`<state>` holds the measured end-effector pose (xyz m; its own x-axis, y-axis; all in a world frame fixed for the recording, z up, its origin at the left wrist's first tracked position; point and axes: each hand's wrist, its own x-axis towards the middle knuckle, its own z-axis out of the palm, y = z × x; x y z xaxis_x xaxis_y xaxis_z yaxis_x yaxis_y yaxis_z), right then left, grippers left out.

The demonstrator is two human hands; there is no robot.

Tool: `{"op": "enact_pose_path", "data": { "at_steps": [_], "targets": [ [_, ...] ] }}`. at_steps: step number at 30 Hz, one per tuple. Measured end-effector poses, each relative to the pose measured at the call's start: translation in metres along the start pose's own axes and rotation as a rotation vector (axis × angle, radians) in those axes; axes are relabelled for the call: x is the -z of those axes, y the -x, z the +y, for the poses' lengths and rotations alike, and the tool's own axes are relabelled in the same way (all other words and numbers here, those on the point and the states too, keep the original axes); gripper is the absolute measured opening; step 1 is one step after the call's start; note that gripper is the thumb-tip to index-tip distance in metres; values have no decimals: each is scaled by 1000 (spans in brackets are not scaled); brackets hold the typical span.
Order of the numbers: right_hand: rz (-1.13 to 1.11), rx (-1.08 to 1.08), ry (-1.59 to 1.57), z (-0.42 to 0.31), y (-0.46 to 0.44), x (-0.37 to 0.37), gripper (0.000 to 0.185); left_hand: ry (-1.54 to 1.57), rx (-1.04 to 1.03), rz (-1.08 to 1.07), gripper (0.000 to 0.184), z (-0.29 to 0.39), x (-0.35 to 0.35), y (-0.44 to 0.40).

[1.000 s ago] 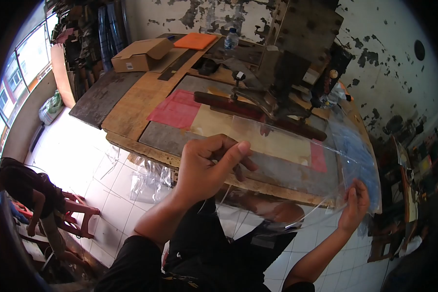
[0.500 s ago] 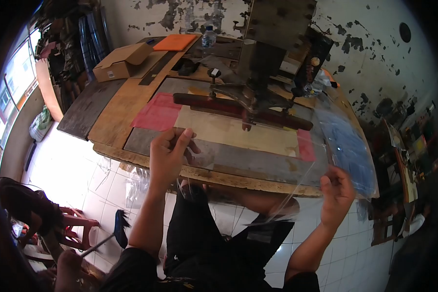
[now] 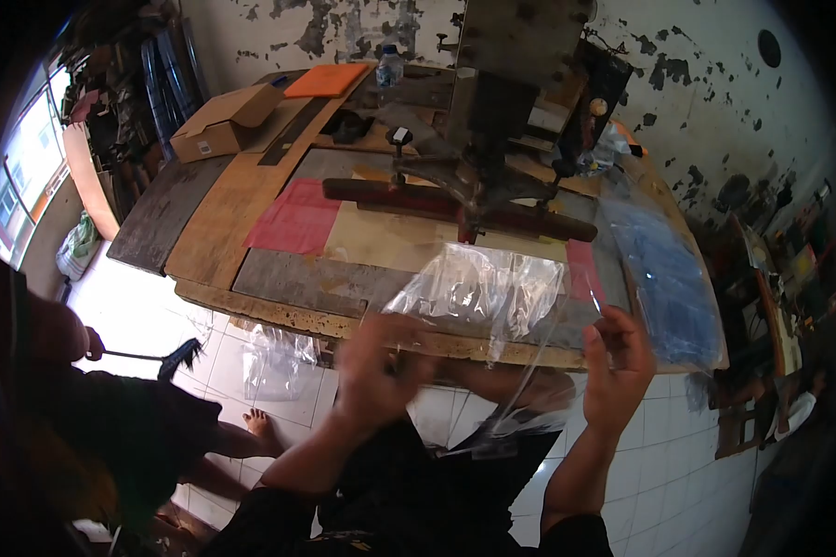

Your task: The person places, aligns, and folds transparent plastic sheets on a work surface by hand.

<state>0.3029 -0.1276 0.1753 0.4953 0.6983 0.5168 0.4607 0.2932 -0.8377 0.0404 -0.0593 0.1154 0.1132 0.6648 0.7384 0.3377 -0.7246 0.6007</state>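
The right hand (image 3: 620, 364) has its fingers drawn narrow, holding an edge of the clear plastic film (image 3: 469, 283); the left hand (image 3: 381, 373) is blurred by motion, so I cannot tell whether its fingers are wide, narrow or holding anything; the film lies between the two hands and beyond them, crumpled and shining over the near edge of the tabletop (image 3: 209, 232), with thin folds hanging down to the left of the right-hand fingers; ahead of both sets of fingers stands a press with a red crossbar (image 3: 529, 221), below which a cream strip (image 3: 372, 234) lies between a larger pink patch (image 3: 293, 218) on the left and a smaller pink patch (image 3: 583, 269) on the right; a bluish stack of plastic sheets (image 3: 664, 278) lies just beyond the right-hand fingers; well left of the left-hand fingers, another person holds a dark-bristled broom (image 3: 180, 357).
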Motion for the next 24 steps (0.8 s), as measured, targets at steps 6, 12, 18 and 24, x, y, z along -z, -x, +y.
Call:
{"op": "enact_pose_path", "data": {
  "at_steps": [6,12,18,24],
  "targets": [
    [-12,79,67,-8,6,-11,27,341,367,-590,42,45,-27,0],
    [-24,166,102,-8,7,-15,26,329,346,-669,43,52,-34,18],
    [-109,173,116,-9,11,-20,30,309,409,-483,66,55,-29,6],
    [-145,238,186,-12,22,-27,38,268,77,-306,47,46,-37,7]
  ]
}}
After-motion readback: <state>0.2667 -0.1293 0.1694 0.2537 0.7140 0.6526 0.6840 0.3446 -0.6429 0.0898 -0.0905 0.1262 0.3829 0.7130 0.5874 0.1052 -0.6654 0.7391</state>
